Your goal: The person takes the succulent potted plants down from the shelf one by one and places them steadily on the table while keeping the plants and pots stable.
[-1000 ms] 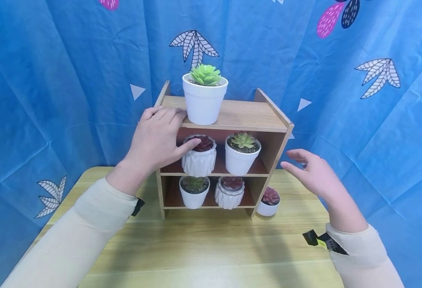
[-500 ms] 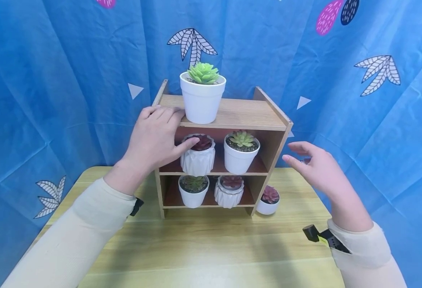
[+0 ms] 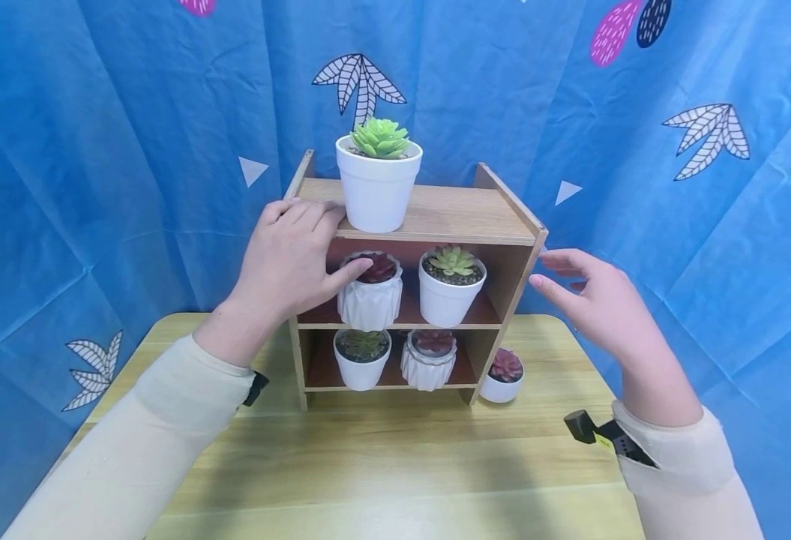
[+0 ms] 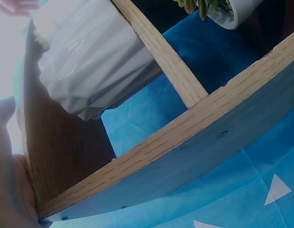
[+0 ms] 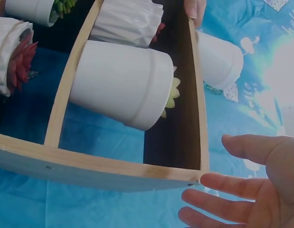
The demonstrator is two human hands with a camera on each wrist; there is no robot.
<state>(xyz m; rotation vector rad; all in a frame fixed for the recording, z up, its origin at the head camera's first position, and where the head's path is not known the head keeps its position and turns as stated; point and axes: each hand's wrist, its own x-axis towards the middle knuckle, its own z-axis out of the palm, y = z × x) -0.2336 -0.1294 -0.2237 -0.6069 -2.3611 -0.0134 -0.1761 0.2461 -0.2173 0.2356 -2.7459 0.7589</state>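
Note:
My left hand rests on the top left front edge of a small wooden shelf. Its fingers lie over the top board, and its thumb sticks out in front of a ribbed white pot with a dark red succulent. Close to those fingers, a white pot with a bright green succulent stands on the top board. Beside the shelf's upper right corner is my right hand, thumb and fingers spread and holding nothing. In the right wrist view an index fingertip is right at that corner; contact is unclear.
A white pot with a pale green succulent stands on the middle level. Below are a green-planted pot and a ribbed pot. Another pot sits on the wooden table, right of the shelf. A blue curtain hangs behind.
My right hand has moved up and slightly toward the shelf's upper right corner. My left hand stays on the top board, and the pots keep their places.

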